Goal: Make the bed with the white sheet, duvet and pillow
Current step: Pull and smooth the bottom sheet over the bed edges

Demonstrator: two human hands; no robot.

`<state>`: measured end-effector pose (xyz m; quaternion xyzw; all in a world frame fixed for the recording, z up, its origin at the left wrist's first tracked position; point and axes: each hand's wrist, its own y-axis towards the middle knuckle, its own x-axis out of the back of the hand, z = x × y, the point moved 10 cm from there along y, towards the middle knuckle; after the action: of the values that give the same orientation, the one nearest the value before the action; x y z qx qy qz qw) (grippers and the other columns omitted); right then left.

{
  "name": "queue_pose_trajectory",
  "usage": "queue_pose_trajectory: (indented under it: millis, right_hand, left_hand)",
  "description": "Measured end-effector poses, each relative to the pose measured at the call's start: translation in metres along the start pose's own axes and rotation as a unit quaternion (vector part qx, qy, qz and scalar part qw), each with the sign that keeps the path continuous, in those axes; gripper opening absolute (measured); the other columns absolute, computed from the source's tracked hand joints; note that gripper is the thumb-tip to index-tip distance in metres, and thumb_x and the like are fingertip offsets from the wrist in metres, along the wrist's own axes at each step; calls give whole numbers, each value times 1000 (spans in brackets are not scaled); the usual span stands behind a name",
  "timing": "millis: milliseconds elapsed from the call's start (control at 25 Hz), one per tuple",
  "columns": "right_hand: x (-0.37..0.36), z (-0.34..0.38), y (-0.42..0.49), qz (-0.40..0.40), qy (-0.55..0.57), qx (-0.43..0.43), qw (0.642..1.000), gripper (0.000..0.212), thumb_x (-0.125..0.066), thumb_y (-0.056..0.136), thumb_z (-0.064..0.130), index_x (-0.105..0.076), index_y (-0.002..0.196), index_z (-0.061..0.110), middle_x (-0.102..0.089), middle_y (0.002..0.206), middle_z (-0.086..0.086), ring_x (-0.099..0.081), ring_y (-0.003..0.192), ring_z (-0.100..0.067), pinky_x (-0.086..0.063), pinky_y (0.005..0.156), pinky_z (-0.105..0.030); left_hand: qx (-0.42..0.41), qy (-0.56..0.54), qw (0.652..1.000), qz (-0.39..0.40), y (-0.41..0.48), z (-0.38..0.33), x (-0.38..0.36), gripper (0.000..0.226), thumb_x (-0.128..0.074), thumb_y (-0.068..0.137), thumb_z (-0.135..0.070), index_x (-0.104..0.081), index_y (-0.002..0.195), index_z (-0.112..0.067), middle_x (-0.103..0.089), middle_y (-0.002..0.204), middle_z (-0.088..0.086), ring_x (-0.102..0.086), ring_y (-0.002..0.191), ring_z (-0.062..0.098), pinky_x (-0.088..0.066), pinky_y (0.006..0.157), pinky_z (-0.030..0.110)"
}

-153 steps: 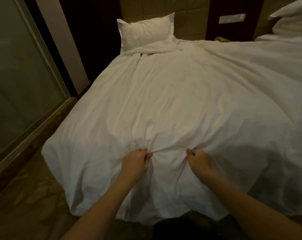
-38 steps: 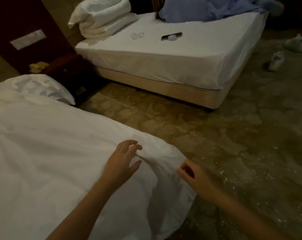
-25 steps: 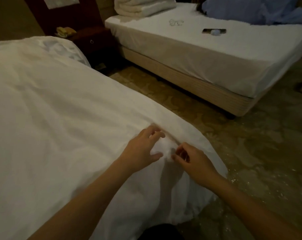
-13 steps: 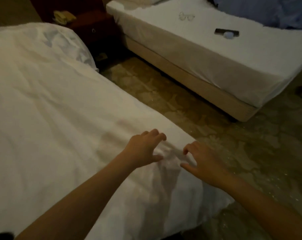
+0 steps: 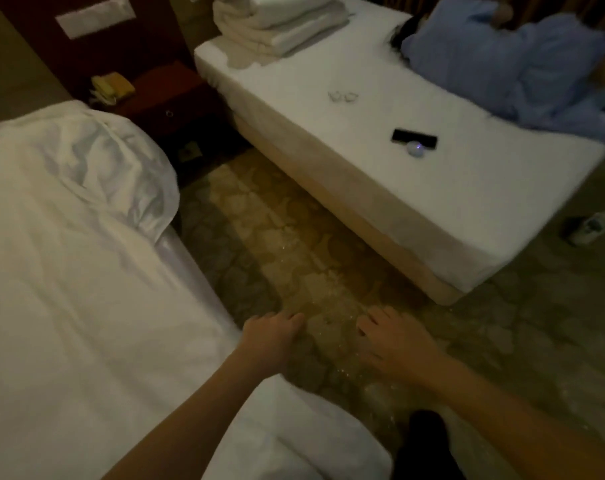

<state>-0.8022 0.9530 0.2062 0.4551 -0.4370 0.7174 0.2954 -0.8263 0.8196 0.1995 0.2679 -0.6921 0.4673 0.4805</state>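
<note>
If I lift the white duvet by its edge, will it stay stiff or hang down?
Probably floppy: the duvet bunches into soft folds at its far corner. It would likely sag, since its near corner hangs down limp.

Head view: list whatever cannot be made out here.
White duvet: head view, left side and near end cut off by frame edges.
Small clear object on the far bed: head view, too small and blurred to identify.
Blue cloth heap: head view, cut by the right edge; whatever it covers is hidden.

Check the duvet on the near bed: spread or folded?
Spread. The duvet lies flat across the bed, with shallow wrinkles and no fold lines; one corner is bunched up near the nightstand.
</note>
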Motion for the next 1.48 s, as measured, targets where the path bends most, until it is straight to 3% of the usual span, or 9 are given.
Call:
queue_pose_trajectory:
  millis: [160,280,400,680,880,1040,1240,1480]
  right_hand:
    - [64,-84,46,-9,-60,77,995,40,-39,100,35,-34,136,17,-41,134,-6,-43,117,-22,-37,93,-33]
    - [118,-112,81,22,-59,133,989,41,-38,99,38,-36,136,19,-41,135,-3,-42,119,-19,-36,98,-33]
    - [168,-125,135,-16,-76,183,980,39,-42,98,39,-38,132,21,-43,133,0,-44,115,-16,-38,96,-28]
    - [193,-25,259,32,-141,350,925,47,-45,95,42,-34,135,20,-42,134,-2,-44,119,-19,-38,93,-30]
    - [223,51,352,21,-197,425,883,44,-46,96,40,-37,132,17,-44,131,-4,-44,119,-22,-39,91,-33]
    - [237,93,402,68,-216,469,854,46,-47,96,38,-36,135,16,-43,133,-6,-43,120,-24,-38,93,-35]
    - [222,168,485,112,-240,571,777,44,-48,95,39,-38,133,17,-45,132,-5,-43,120,-22,-36,95,-35]
    - [144,237,592,181,-280,638,694,41,-46,96,41,-40,130,20,-47,131,0,-43,120,-18,-35,99,-33]
  left_hand:
    - [83,-32,996,11,71,-21,49,49,-55,88,-48,-41,130,-27,-52,122,-2,-53,110,20,-43,91,35]
    - [132,-52,989,31,101,-15,89,50,-55,90,-44,-41,133,-22,-51,125,2,-54,111,23,-44,90,37]
    - [197,-71,978,25,122,16,127,53,-55,89,-47,-40,133,-21,-51,124,2,-53,113,25,-43,88,36]
    - [359,-169,918,5,107,131,127,53,-60,86,-48,-43,130,-22,-52,129,0,-53,117,23,-45,88,34]
    - [443,-210,869,-73,107,243,150,46,-61,86,-46,-47,124,-25,-54,126,-3,-53,114,18,-42,85,30]
    - [494,-263,826,-73,102,292,161,44,-60,86,-48,-47,123,-27,-53,126,-6,-51,115,15,-41,87,29]
    - [600,-301,729,-130,92,368,149,44,-56,89,-48,-44,127,-28,-51,129,-6,-52,114,15,-44,91,32]
    - [736,-373,536,-177,103,423,64,38,-55,91,-44,-46,124,-28,-52,129,-8,-52,114,13,-43,91,28]
